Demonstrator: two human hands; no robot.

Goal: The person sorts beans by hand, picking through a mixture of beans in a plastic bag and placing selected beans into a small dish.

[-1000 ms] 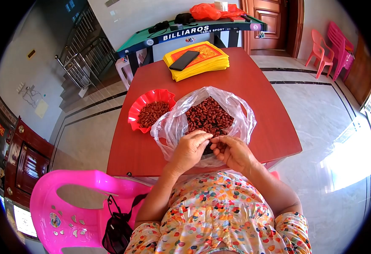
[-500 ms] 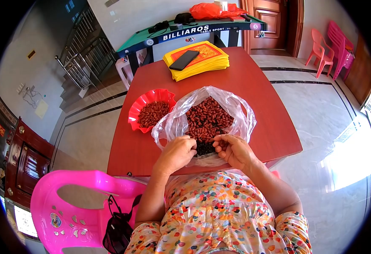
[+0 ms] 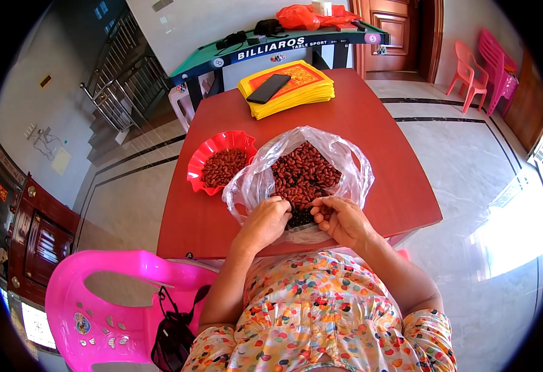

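Observation:
A clear plastic bag [image 3: 359, 167] lies wide open on the table, full of dark red kidney beans [image 3: 305, 173] mixed with small black beans [image 3: 300, 217] that show at its near side. Over the bag's near left part, my left hand [image 3: 266, 222] has its fingers drawn together at the beans; its fingertips are partly hidden. My right hand [image 3: 344, 222] is curled at the near right, with some red beans showing within its fingers. To the left of the bag stands a red wavy-rimmed bowl [image 3: 196, 162] holding more red beans.
A black phone [image 3: 269, 88] rests on a yellow paper stack [image 3: 311, 96] at the far end of the red table [image 3: 401, 186]. Behind stands a toy billiards table [image 3: 284, 46]. A pink chair [image 3: 107, 266] with a black bag [image 3: 171, 338] is at my left.
My left hand has shifted slightly right, toward my right hand. The right hand, bag and bowl look almost the same.

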